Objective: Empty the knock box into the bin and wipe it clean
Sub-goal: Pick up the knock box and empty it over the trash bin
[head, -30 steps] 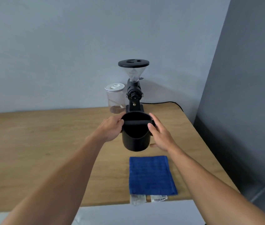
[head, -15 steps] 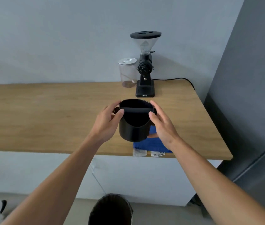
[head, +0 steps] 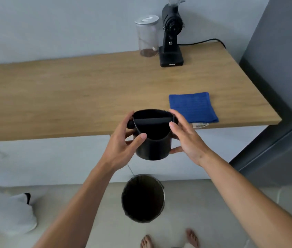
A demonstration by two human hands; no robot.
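Observation:
The black knock box (head: 153, 144) with its knock bar across the mouth is upright in the air, just in front of the wooden counter's edge. My left hand (head: 122, 147) grips its left side and my right hand (head: 189, 140) cups its right side. Directly below on the floor stands the round bin (head: 143, 197), lined with a dark bag, its mouth facing up. A folded blue cloth (head: 192, 107) lies on the counter near the front edge, to the right of the box.
The wooden counter (head: 70, 97) carries a black coffee grinder (head: 171, 42) and a clear lidded jar (head: 147, 35) at the back by the wall. A grey cabinet (head: 284, 86) rises at the right. My bare feet (head: 168, 239) show below the bin.
Both hands have carried the knock box off the counter, toward me and over the bin. The view has tilted down, so the bin and floor show fully.

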